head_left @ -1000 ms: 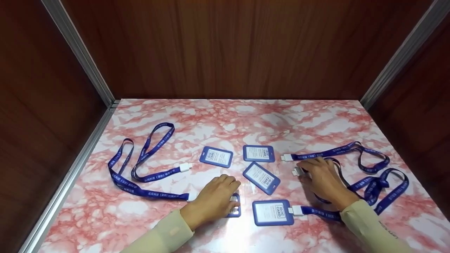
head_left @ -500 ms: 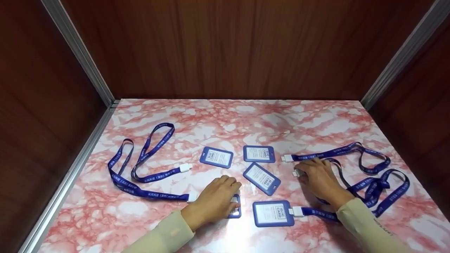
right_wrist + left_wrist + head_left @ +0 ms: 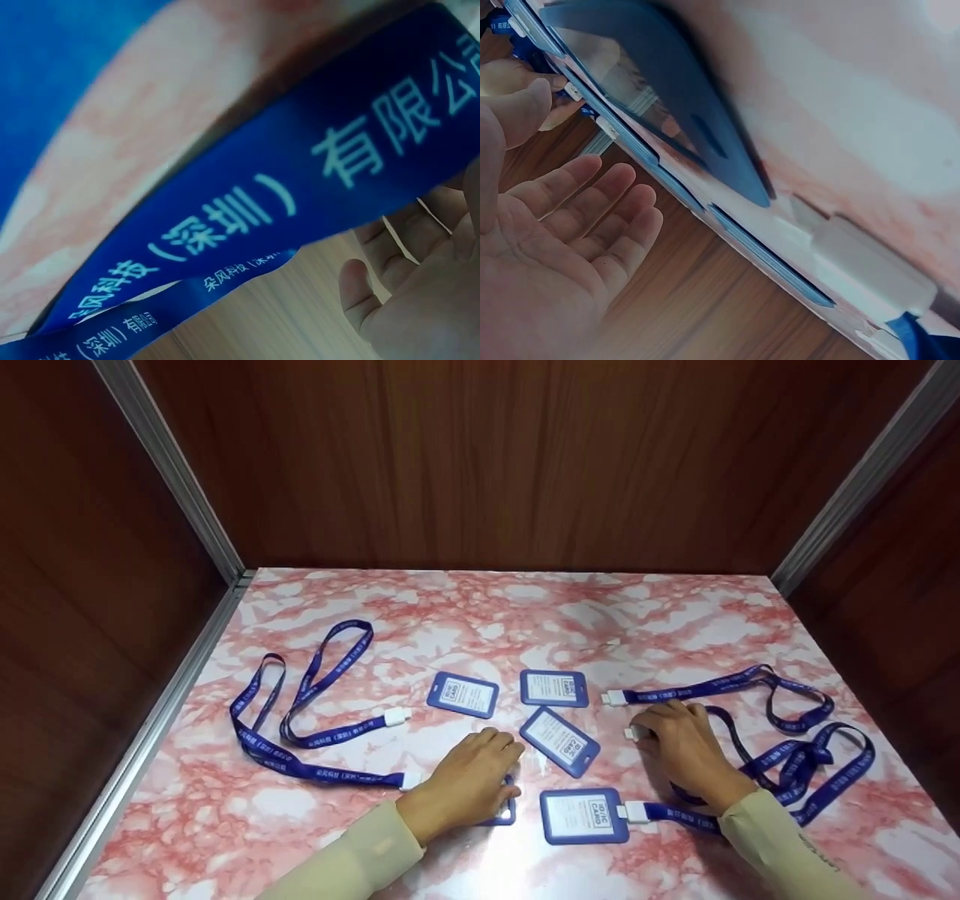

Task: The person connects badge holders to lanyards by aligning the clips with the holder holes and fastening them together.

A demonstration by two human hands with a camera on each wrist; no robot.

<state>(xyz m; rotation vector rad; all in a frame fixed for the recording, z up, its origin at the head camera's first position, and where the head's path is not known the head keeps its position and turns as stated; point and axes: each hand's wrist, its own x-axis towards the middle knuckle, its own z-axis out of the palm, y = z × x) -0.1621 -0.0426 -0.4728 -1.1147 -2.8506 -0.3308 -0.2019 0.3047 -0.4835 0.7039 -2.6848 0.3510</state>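
My left hand [image 3: 466, 781] hovers over a blue badge holder [image 3: 505, 811], mostly hidden beneath it in the head view. In the left wrist view its fingers [image 3: 604, 210] are loosely extended and hold nothing; the badge holder [image 3: 679, 97] lies beside them. A white lanyard clip [image 3: 870, 266] lies off one end of that holder. On the right, my right hand [image 3: 684, 746] pinches the white clip [image 3: 636, 732] of a blue lanyard. Its printed strap [image 3: 247, 187] crosses the right wrist view, covering part of the hand.
Loose badge holders lie mid-table: one left [image 3: 463, 694], one at the back [image 3: 553, 688], one slanted [image 3: 560, 741]. A nearer badge holder [image 3: 585, 816] is joined to a lanyard clip [image 3: 634, 811]. Blue lanyards [image 3: 330, 675] lie left, others [image 3: 795, 697] right. Wooden panels [image 3: 495, 465] enclose the table.
My left hand has shifted slightly right and away from me, covering more of the badge holder. The right hand keeps its pinch on the clip, nearly still.
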